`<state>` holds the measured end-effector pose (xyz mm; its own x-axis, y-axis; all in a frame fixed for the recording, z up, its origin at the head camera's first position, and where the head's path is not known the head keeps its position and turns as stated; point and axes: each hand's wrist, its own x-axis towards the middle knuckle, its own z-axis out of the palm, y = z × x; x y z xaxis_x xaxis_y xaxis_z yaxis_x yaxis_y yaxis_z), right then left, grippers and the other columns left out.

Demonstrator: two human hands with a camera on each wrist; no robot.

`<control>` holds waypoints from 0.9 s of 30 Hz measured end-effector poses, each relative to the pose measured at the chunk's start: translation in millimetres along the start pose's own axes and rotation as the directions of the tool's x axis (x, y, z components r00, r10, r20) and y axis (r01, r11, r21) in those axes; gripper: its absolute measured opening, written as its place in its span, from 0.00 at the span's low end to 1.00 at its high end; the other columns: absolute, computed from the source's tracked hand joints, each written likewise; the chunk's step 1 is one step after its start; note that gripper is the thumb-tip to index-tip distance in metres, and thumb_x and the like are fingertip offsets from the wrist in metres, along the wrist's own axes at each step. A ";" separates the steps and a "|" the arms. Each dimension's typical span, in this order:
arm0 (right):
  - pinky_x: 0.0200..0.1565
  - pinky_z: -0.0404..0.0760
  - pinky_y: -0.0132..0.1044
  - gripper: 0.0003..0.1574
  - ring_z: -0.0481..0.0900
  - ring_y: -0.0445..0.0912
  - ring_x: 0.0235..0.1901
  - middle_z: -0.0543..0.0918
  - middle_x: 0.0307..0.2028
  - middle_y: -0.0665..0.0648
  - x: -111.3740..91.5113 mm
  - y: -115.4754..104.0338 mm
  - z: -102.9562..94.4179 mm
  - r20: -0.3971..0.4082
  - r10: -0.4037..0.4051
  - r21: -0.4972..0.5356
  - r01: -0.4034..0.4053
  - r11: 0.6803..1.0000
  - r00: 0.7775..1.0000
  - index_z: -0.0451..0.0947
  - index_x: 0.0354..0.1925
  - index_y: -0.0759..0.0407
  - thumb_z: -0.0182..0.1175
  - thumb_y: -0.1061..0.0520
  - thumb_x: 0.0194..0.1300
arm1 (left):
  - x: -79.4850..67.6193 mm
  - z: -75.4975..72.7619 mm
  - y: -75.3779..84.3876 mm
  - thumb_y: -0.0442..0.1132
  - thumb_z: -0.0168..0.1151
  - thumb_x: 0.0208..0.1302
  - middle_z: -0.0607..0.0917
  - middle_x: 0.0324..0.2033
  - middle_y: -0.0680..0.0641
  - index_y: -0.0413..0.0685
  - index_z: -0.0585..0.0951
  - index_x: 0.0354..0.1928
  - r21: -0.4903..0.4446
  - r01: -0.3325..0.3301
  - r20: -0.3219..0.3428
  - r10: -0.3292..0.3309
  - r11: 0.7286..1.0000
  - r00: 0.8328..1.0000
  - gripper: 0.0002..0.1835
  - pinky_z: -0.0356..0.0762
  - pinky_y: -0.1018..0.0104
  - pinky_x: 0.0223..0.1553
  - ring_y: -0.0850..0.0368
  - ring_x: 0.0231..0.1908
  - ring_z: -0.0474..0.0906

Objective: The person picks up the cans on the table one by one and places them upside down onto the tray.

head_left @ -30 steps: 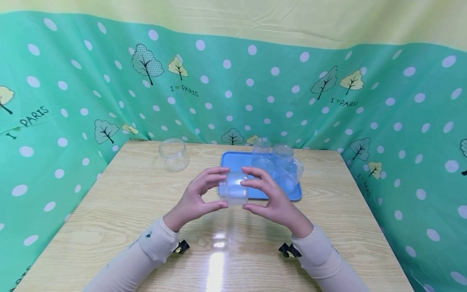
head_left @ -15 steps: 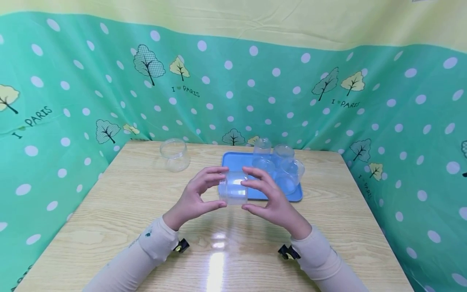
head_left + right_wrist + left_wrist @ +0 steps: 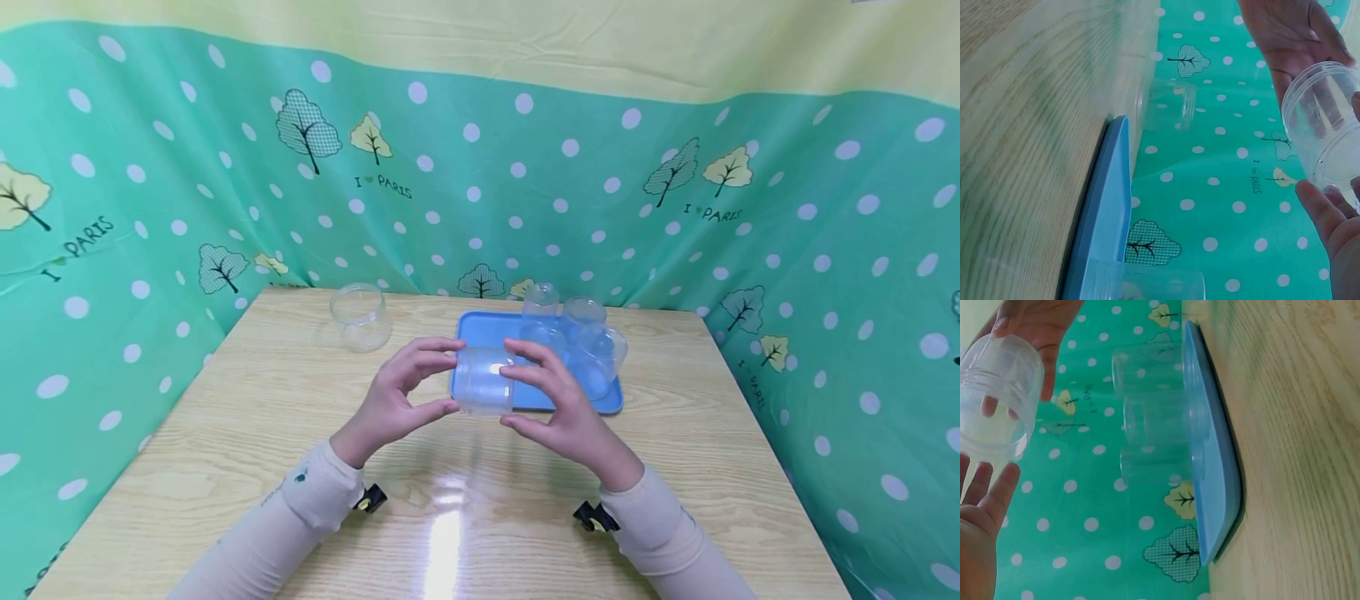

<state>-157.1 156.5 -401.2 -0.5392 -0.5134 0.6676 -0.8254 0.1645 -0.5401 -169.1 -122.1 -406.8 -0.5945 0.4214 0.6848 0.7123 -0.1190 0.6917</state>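
In front of me a clear plastic jar (image 3: 485, 381) is held up sideways over the table, its rim towards the left. My right hand (image 3: 561, 408) grips it at the base end, thumb below and fingers above. At the rim end is my left hand (image 3: 397, 392), its thumb and fingers curved with the tips right at the rim. The left wrist view shows the jar's open mouth (image 3: 991, 440) and ridged neck, with the left fingers (image 3: 999, 494) just beside it. In the right wrist view the left palm shows behind the clear jar.
Behind the jar a blue tray (image 3: 489, 323) bears several clear plastic jars (image 3: 585, 315) at its right side. Another clear jar (image 3: 362, 321) stands at the back left of the wooden table (image 3: 285, 433). A green dotted curtain (image 3: 420, 192) surrounds the table.
The jar has risen slightly and shifted a little right. My left hand has slid a little left along it, so its fingertips overlap the rim less.
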 end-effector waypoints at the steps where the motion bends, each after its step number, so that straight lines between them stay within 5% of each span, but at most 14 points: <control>1: 0.62 0.80 0.43 0.44 0.65 0.60 0.72 0.64 0.73 0.65 0.1 0.4 -0.4 -0.002 0.000 -0.001 0.000 1.000 1.000 0.74 0.66 0.54 0.78 0.67 0.52 | 0.5 -0.8 -0.3 0.17 0.74 0.50 0.74 0.63 0.30 0.34 0.77 0.59 0.002 -0.004 -0.002 0.004 1.000 1.000 0.31 0.77 0.49 0.64 0.37 0.66 0.72; 7: 0.61 0.81 0.41 0.44 0.65 0.60 0.72 0.64 0.73 0.64 0.5 0.6 -4.7 -0.008 0.010 -0.028 -0.010 1.000 1.000 0.74 0.66 0.53 0.79 0.66 0.52 | 1.8 -5.9 -2.4 0.18 0.75 0.49 0.77 0.59 0.30 0.31 0.79 0.55 0.057 -0.049 -0.019 0.051 0.997 0.999 0.29 0.79 0.53 0.63 0.40 0.63 0.75; 19: 0.69 0.73 0.41 0.43 0.63 0.57 0.74 0.65 0.74 0.61 5.9 1.4 -11.6 -0.025 0.043 -0.159 -0.047 0.986 0.999 0.75 0.66 0.51 0.79 0.63 0.53 | 4.4 -14.2 -4.7 0.21 0.76 0.49 0.84 0.54 0.40 0.44 0.83 0.53 0.263 -0.114 -0.038 0.128 0.958 0.991 0.27 0.79 0.62 0.61 0.48 0.58 0.80; 27: 0.66 0.77 0.50 0.44 0.66 0.58 0.72 0.65 0.73 0.63 14.9 7.3 -16.6 -0.049 0.053 -0.236 -0.063 0.970 0.997 0.75 0.66 0.53 0.79 0.64 0.52 | 3.6 -12.9 -8.9 0.22 0.76 0.51 0.87 0.50 0.43 0.47 0.85 0.52 0.255 -0.079 -0.019 0.087 0.964 0.996 0.25 0.80 0.62 0.59 0.51 0.56 0.81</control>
<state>-173.9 164.0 -386.8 -0.5898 -0.4624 0.6621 -0.8058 0.3904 -0.4452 -182.4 -131.1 -407.6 -0.5376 0.3923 0.7463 0.8284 0.0811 0.5542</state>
